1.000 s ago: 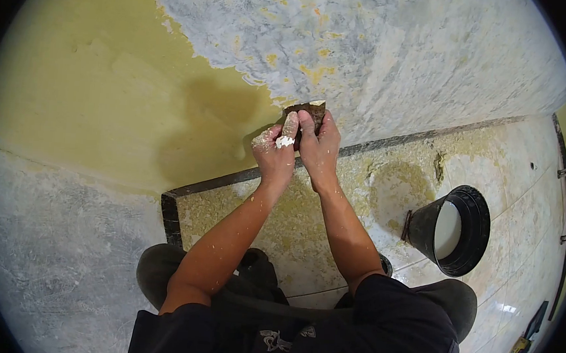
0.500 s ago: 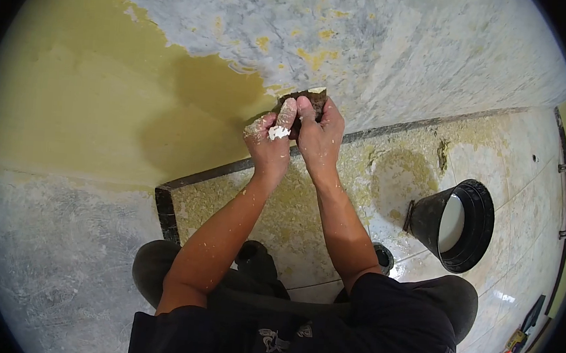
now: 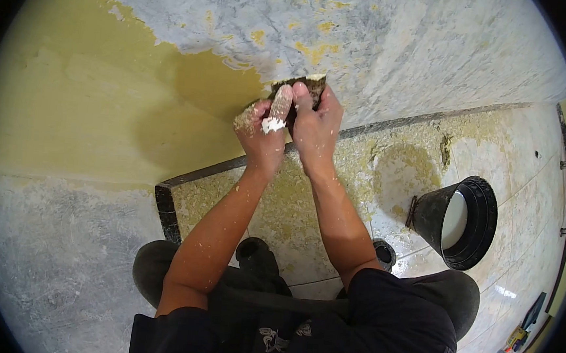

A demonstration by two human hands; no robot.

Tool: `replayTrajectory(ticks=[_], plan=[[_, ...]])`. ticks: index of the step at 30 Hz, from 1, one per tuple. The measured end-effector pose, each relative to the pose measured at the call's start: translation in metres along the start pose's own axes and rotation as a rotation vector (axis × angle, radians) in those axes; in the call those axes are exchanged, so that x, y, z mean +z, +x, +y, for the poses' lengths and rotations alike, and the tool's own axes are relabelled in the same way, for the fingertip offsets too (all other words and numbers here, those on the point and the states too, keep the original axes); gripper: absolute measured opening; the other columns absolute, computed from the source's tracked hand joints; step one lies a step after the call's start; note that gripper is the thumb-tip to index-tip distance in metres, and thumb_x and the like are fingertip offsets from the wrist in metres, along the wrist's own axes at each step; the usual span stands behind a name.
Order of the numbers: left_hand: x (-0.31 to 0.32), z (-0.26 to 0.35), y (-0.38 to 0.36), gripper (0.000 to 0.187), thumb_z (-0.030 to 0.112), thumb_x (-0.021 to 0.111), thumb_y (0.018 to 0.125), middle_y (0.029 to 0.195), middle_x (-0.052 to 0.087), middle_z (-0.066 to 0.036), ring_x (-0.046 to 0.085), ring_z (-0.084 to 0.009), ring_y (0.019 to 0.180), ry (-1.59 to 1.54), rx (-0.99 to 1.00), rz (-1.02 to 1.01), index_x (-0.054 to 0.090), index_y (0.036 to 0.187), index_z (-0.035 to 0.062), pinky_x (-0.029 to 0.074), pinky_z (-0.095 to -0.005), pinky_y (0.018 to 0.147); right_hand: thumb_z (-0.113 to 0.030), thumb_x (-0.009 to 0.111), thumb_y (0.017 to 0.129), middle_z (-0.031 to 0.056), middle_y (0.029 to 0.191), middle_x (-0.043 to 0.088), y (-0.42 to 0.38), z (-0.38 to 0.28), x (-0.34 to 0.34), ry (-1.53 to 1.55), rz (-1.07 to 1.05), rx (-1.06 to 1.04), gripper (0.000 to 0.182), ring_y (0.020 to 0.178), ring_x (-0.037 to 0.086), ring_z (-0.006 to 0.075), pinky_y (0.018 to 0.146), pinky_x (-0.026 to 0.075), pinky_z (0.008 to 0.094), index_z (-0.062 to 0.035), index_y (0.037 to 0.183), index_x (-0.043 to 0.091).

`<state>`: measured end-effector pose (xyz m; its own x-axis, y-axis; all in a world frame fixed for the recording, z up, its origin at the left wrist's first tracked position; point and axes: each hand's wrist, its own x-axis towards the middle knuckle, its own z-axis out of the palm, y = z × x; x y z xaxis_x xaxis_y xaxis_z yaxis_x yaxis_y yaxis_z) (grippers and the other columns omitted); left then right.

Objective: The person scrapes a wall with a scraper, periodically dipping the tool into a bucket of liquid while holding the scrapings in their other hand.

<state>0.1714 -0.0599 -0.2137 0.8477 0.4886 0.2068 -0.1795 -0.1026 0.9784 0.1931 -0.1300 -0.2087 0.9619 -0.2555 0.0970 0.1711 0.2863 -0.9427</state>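
1. The left hand (image 3: 264,136) was mostly closed, its digits bunched at the left part of a dark, flat, scraper-like piece (image 3: 316,87); flakes and a white smear (image 3: 273,124) coated it
2. The right hand (image 3: 317,126) was part-curled around the right part of the same piece, thumb pressed on its near face
3. The piece lay at the wall, where yellow paint (image 3: 104,98) on the left met a patchy grey-white surface (image 3: 423,48); whether its whole far edge touched could not be told. A slip seemed possible, as the crusted digits gave a poor hold and sat close to that edge; uneven pressure could have gouged the surface
4. Below the hands, a dark skirting strip (image 3: 211,173) bordered a floor strewn with pale flakes (image 3: 281,209). Loose flakes and a wet-looking patch (image 3: 404,178) could have made footing slick
5. To the right stood a black bucket (image 3: 428,216) holding whitish liquid (image 3: 454,221); a knock from the near right knee (image 3: 455,300) could have spilled it
6. At the near right edge lay some tools (image 3: 514,340), too small to identify surely
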Motion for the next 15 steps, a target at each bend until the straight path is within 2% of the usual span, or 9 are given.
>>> replayTrajectory(ticks=[1, 2, 5, 8, 11, 13, 15], plan=[[-0.001, 0.007, 0.0, 0.027, 0.021, 0.072, 0.089, 0.067, 0.053, 0.005, 0.042, -0.005, 0.062, -0.036, -0.005, -0.01, 0.062, 0.071, 0.0032, 0.034, -0.0244, 0.054, -0.016, 0.064, 0.089, 0.0086, 0.07, 0.064, -0.002, 0.0, 0.001, 0.001, -0.001, 0.004, 0.02, 0.063, 0.055, 0.0128, 0.06, 0.046, 0.0315, 0.004, 0.087, 0.061], [-0.002, 0.003, -0.001, 0.035, 0.027, 0.072, 0.089, 0.065, 0.057, 0.002, 0.047, -0.0059, 0.061, 0.042, 0.024, 0.006, 0.063, 0.073, -0.002, 0.039, -0.0246, 0.055, -0.016, 0.064, 0.089, 0.0086, 0.07, 0.063, -0.003, -0.002, 0.001, -0.023, 0.011, -0.036, 0.02, 0.064, 0.055, 0.0126, 0.06, 0.046, 0.0316, 0.0039, 0.087, 0.061], [0.004, 0.004, -0.003, 0.035, 0.028, 0.071, 0.089, 0.064, 0.055, 0.003, 0.046, -0.006, 0.062, -0.006, -0.004, 0.024, 0.063, 0.073, -0.0017, 0.039, -0.0251, 0.055, -0.016, 0.064, 0.089, 0.0096, 0.07, 0.064, -0.001, -0.003, -0.002, -0.094, 0.032, -0.137, 0.02, 0.064, 0.055, 0.0134, 0.061, 0.046, 0.0318, 0.0038, 0.088, 0.061], [0.008, -0.006, -0.016, 0.036, 0.029, 0.071, 0.09, 0.064, 0.055, 0.002, 0.046, -0.0063, 0.063, 0.015, -0.058, 0.008, 0.063, 0.073, -0.0011, 0.039, -0.0257, 0.055, -0.017, 0.065, 0.089, 0.0122, 0.072, 0.066, -0.003, 0.006, -0.019, -0.168, 0.027, -0.011, 0.021, 0.065, 0.058, 0.0157, 0.062, 0.047, 0.0324, 0.0038, 0.089, 0.062], [0.01, -0.008, -0.014, 0.035, 0.029, 0.07, 0.09, 0.065, 0.056, 0.003, 0.045, -0.0063, 0.063, 0.066, -0.095, -0.002, 0.064, 0.073, -0.0005, 0.039, -0.0257, 0.056, -0.016, 0.065, 0.088, 0.0133, 0.073, 0.067, 0.001, 0.013, -0.02, -0.17, 0.027, -0.089, 0.02, 0.064, 0.06, 0.0178, 0.062, 0.048, 0.0333, 0.0034, 0.089, 0.063], [0.012, -0.001, -0.015, 0.035, 0.028, 0.07, 0.09, 0.066, 0.055, 0.003, 0.044, -0.0066, 0.063, -0.101, -0.145, 0.018, 0.064, 0.072, -0.0011, 0.039, -0.026, 0.056, -0.016, 0.065, 0.088, 0.0136, 0.074, 0.068, 0.001, 0.009, -0.019, -0.187, 0.026, -0.079, 0.019, 0.065, 0.061, 0.0191, 0.062, 0.048, 0.0339, 0.0033, 0.09, 0.063], [0.011, -0.004, -0.014, 0.035, 0.028, 0.07, 0.09, 0.066, 0.055, 0.003, 0.044, -0.0068, 0.063, -0.121, -0.125, 0.006, 0.064, 0.073, -0.0014, 0.039, -0.0262, 0.056, -0.015, 0.065, 0.088, 0.0139, 0.074, 0.068, 0.001, 0.006, -0.016, -0.201, 0.026, -0.065, 0.018, 0.065, 0.063, 0.0204, 0.062, 0.048, 0.0345, 0.0031, 0.09, 0.063]])
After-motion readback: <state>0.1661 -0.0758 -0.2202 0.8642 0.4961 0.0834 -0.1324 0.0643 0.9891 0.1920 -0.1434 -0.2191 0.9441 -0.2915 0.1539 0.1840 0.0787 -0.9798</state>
